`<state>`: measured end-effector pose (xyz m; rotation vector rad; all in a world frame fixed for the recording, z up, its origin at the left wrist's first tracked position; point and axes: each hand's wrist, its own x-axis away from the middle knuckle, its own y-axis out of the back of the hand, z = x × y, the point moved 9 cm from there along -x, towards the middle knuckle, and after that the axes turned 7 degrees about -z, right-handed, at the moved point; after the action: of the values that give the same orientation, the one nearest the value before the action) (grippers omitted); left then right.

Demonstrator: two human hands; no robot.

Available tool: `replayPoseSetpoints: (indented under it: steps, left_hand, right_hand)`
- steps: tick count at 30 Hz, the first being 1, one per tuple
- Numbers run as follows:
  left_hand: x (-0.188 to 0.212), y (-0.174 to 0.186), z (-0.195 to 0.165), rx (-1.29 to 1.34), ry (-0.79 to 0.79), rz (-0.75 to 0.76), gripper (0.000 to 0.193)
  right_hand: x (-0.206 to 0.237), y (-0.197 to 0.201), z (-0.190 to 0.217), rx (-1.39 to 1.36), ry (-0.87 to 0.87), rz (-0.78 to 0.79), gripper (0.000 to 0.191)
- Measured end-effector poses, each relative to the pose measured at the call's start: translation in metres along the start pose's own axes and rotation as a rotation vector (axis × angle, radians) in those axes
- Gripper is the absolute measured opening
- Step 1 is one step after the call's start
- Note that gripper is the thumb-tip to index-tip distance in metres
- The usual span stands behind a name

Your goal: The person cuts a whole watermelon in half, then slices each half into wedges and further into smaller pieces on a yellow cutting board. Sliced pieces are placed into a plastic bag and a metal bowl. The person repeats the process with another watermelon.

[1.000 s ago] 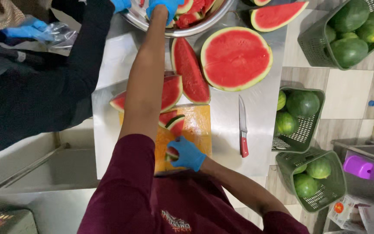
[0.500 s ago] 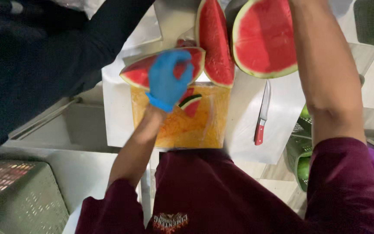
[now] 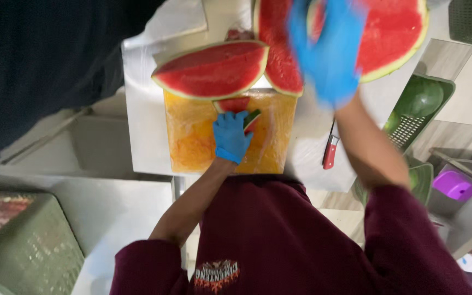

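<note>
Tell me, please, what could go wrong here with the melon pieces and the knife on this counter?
The red-handled knife lies close to the counter's near edge beside the right forearm, so a sweep might knock it off. The left hand presses a small watermelon piece on the wet orange cutting board; it could slip.

- Lighting: bright, even, from overhead; colours saturated.
- Glare: the steel table (image 3: pixel 143 147) shows pale sheen; a white highlight lies at the cutting board (image 3: pixel 192 142) top edge.
- Blur: right hand (image 3: pixel 331 52) heavily motion-smeared; left hand (image 3: pixel 230 136) comparatively sharp.
- Shadow: dark sleeve (image 3: pixel 39 65) at upper left lacks detail.
- Edges: wide-angle stretching.
</note>
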<state>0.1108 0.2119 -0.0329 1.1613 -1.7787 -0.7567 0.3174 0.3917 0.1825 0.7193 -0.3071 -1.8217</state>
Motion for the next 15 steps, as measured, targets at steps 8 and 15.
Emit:
replayPoseSetpoints:
  steps: [8, 15]
  left_hand:
    - [0.001, 0.019, 0.051, 1.022, 0.258, -0.134, 0.042]
    - [-0.003, 0.046, 0.081, 0.503, 0.418, -0.531, 0.041]
  right_hand:
    - [0.242, -0.09, -0.083, -0.074, -0.556, 0.521, 0.081]
    - [0.219, -0.14, -0.058, 0.202, -0.329, 0.52, 0.116]
